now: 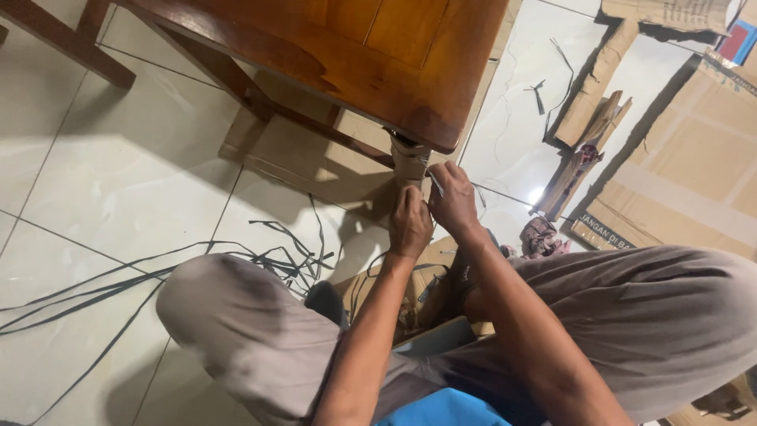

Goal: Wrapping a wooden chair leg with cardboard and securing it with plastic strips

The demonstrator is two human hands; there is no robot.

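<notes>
Two hands (410, 221) (453, 197) at one cardboard-wrapped table leg (410, 162), many dark straps (276, 256)

I see a flattened brown cardboard box (694, 158) on the floor at far right, dark print along its near edge; another brown carton (670, 14) lies beyond it.

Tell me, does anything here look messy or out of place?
Yes. Long dark straps lie tangled and strewn across the white tiled floor, and torn cardboard pieces lie scattered at the right. The table leg, where both the left hand and right hand work, is wrapped in cardboard.
</notes>
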